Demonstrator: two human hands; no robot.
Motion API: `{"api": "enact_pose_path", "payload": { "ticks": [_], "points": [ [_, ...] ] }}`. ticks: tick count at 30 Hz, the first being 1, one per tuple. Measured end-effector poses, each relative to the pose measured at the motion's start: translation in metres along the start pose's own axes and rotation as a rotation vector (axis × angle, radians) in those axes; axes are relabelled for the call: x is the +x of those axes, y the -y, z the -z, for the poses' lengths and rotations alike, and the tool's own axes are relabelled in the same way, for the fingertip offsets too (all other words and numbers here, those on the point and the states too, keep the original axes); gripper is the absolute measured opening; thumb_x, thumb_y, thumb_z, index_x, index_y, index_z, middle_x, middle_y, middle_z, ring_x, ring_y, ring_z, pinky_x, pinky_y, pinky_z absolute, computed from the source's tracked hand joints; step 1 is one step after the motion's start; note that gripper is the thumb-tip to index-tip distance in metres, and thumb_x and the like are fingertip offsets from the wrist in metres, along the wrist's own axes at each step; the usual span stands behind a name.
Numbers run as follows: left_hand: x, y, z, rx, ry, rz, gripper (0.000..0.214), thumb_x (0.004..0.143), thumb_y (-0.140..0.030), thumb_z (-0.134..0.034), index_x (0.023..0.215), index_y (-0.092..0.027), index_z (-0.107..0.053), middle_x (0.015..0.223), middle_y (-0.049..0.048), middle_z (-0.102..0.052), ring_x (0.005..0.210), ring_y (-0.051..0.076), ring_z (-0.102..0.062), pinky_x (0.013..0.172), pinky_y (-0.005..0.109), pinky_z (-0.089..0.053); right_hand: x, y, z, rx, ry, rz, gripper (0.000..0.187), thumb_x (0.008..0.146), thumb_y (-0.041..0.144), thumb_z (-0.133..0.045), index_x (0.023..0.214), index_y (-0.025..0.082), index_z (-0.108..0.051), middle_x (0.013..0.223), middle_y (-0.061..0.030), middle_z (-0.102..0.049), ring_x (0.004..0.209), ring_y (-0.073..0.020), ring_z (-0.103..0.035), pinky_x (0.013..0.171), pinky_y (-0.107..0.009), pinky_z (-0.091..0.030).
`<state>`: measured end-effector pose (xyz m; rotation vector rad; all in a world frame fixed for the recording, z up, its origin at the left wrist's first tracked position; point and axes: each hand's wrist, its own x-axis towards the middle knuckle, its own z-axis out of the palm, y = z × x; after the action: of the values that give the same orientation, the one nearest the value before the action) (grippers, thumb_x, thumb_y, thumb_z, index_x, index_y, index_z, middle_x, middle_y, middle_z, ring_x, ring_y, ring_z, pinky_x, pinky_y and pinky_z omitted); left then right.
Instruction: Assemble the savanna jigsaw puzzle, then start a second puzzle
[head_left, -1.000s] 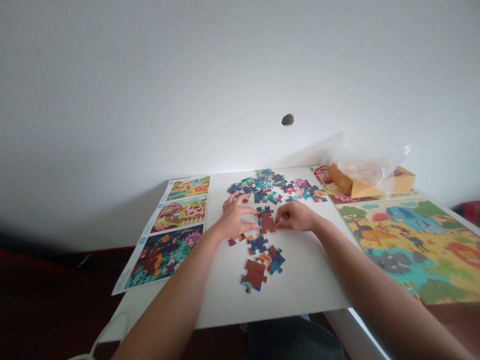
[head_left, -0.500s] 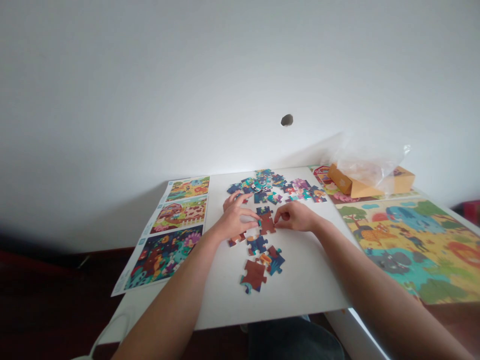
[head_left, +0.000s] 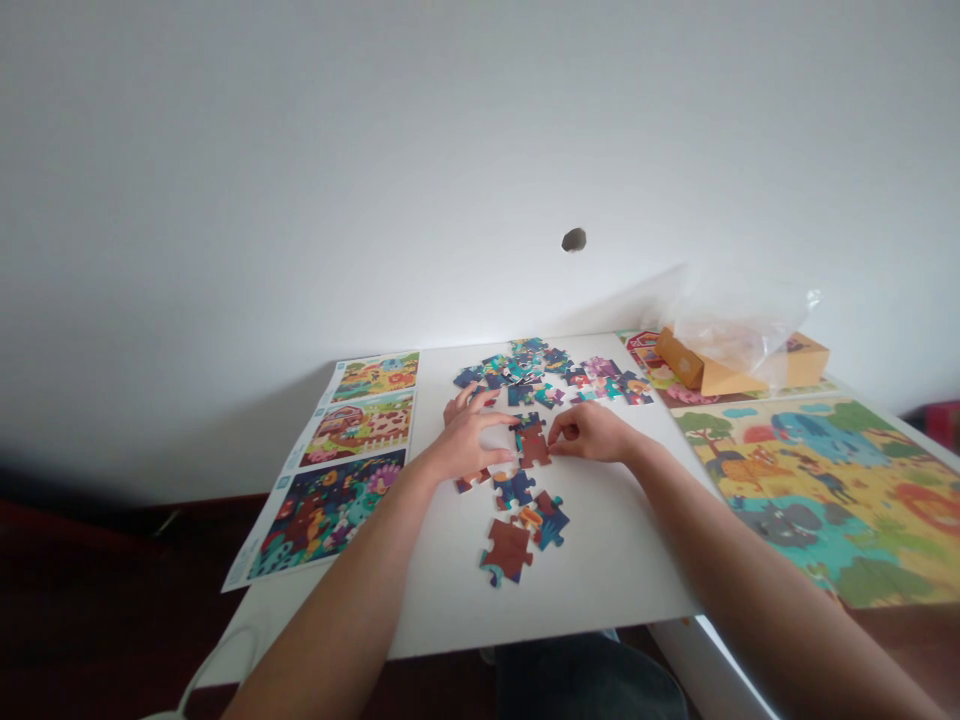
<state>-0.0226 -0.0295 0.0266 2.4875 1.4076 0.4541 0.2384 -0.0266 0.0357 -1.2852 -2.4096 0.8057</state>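
A brown puzzle piece (head_left: 534, 449) lies on the white table in front of me, just below a dark blue puzzle piece (head_left: 528, 421). My right hand (head_left: 592, 432) pinches the brown piece's right edge between thumb and fingertip. To the left, my left hand (head_left: 469, 440) has its fingers spread, index fingertip at the blue piece and thumb lower down. Partly under that hand is another brown piece (head_left: 472, 481). Closer to me lie a blue piece (head_left: 514, 490), a blue-and-brown piece (head_left: 551, 520) and a larger-looking brown piece (head_left: 508, 549).
Several loose puzzle pieces (head_left: 517, 369) are heaped toward the wall. On the left lies a picture sheet (head_left: 360, 430); on the right, an assembled animal puzzle (head_left: 825, 500). Behind it sit a yellow box (head_left: 720, 378) and a clear plastic bag (head_left: 750, 325).
My left index finger has lifted away from the brown piece's left edge, up to the blue piece, widening the gap to the thumb. My right hand has barely moved.
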Motion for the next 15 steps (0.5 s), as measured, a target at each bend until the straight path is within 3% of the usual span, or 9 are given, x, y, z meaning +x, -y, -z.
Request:
{"api": "enact_pose_path", "payload": {
  "ticks": [6, 9, 11, 15],
  "points": [
    [-0.0028, 0.0016, 0.0053, -0.023, 0.153, 0.016, 0.08, 0.06, -0.057, -0.085, 0.134, -0.039, -0.06, 0.161, 0.0073, -0.027, 0.148, 0.047, -0.007, 0.114, 0.072, -0.009, -0.0001, 0.0009, 0.0007, -0.014, -0.006, -0.013, 0.015, 0.076, 0.03, -0.072, 0.085, 0.021, -0.079, 0.062, 0.003, -0.059, 0.056, -0.0081, -0.048, 0.056, -0.022, -0.031],
    [-0.003, 0.0043, 0.004, -0.041, 0.171, -0.011, 0.086, 0.057, -0.061, -0.085, 0.136, -0.04, -0.058, 0.162, 0.0076, -0.024, 0.149, 0.047, -0.003, 0.113, 0.073, -0.006, -0.0001, 0.0018, 0.0012, -0.01, 0.0, -0.019, 0.015, 0.076, 0.029, -0.072, 0.086, 0.021, -0.079, 0.063, 0.0028, -0.06, 0.056, -0.008, -0.048, 0.056, -0.022, -0.031],
    [-0.0026, 0.0046, 0.0034, -0.048, 0.136, -0.023, 0.076, 0.06, -0.059, -0.084, 0.131, -0.039, -0.063, 0.161, 0.0064, -0.028, 0.149, 0.045, -0.006, 0.115, 0.071, -0.008, 0.0, 0.0025, 0.0015, -0.012, -0.001, -0.022, 0.016, 0.076, 0.03, -0.072, 0.086, 0.021, -0.079, 0.063, 0.0027, -0.06, 0.056, -0.008, -0.047, 0.056, -0.022, -0.031],
    [-0.0013, 0.002, 0.0018, -0.057, 0.034, -0.06, 0.034, 0.073, -0.044, -0.08, 0.106, -0.037, -0.077, 0.157, 0.0002, -0.037, 0.15, 0.039, -0.012, 0.119, 0.061, -0.016, 0.0005, 0.0028, 0.0014, -0.014, -0.001, -0.028, 0.015, 0.076, 0.029, -0.071, 0.086, 0.02, -0.079, 0.063, 0.003, -0.059, 0.056, -0.008, -0.048, 0.055, -0.022, -0.03]
  ]
}}
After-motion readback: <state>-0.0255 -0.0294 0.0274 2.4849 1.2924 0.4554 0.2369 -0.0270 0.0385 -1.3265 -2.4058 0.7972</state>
